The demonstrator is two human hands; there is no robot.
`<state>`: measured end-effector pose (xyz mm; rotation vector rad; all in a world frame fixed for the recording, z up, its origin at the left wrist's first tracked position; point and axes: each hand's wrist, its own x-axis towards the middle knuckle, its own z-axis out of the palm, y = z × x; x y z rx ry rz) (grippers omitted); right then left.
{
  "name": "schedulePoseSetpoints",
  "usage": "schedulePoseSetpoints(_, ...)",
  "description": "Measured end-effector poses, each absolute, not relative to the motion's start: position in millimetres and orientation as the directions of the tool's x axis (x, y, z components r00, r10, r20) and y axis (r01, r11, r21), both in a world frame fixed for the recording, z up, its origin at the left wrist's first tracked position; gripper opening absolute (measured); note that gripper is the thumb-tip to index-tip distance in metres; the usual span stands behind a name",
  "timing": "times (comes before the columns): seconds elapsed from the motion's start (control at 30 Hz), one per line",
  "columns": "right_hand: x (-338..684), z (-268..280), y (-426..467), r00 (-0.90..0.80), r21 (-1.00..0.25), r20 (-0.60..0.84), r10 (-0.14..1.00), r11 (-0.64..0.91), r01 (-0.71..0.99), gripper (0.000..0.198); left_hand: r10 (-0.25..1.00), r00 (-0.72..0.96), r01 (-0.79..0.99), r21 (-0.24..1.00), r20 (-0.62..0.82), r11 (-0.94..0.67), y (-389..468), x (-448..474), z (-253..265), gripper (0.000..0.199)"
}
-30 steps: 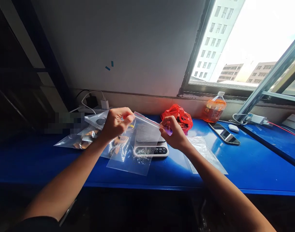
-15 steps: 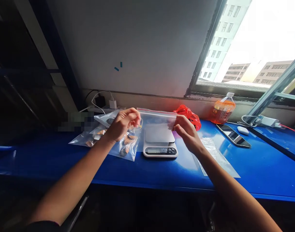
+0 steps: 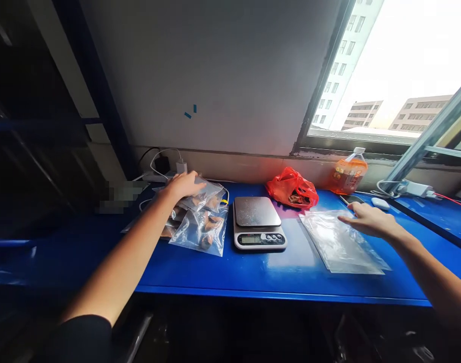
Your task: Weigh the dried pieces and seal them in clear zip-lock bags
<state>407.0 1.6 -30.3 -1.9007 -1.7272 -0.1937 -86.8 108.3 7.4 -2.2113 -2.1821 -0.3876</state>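
My left hand (image 3: 187, 185) is over the pile at the left, its fingers stretched across the upper bags and apart from one another. Clear zip bags (image 3: 198, 234) there hold brown and grey chunks whose kind I cannot make out. My right hand (image 3: 370, 219) hovers at the right with fingers spread and nothing in them. Just left of it lies a small stack of flat, clear zip bags (image 3: 336, 247). Between the hands stands a digital kitchen scale (image 3: 257, 212), its steel plate bare and its display lit, the digits too small to read.
A red plastic bag (image 3: 293, 189) with something brown inside sits behind the scale. Beyond my right hand are an orange drink bottle (image 3: 349, 174), a partly hidden phone (image 3: 353, 200) and a white case (image 3: 380, 203). A charger (image 3: 181, 165) with cable is by the wall.
The clear bag held between both hands above the scale is out of them, and the stack at the right looks fuller. My left hand has moved left to the filled bags, my right hand rightward.
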Motion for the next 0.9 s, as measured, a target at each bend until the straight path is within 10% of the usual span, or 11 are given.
schedulePoseSetpoints(0.1,384.9,-34.0,-8.7,0.058,-0.119,0.434,0.899,-0.007,0.993,0.028,0.986,-0.031,0.988,0.156,0.163,0.005,112.9,-96.7,-2.1,0.064)
schedulePoseSetpoints(0.27,314.7,-46.3,-27.7,-0.498,-0.283,0.106,0.86,0.506,0.814,0.05,0.908,0.059,0.965,0.208,0.415,-0.157,100.7,-113.7,-9.1,0.054)
schedulePoseSetpoints(0.43,306.6,-59.8,-14.2,-0.399,-0.178,0.049,0.916,0.401,0.899,0.059,0.779,0.219,0.826,0.313,0.588,-0.469,93.8,-110.5,-6.8,0.046)
schedulePoseSetpoints(0.9,313.0,-51.5,12.2,-0.438,-0.091,-0.117,0.891,0.43,0.898,0.099,0.749,0.399,0.781,0.232,0.529,-0.58,69.3,-74.9,-3.3,0.04)
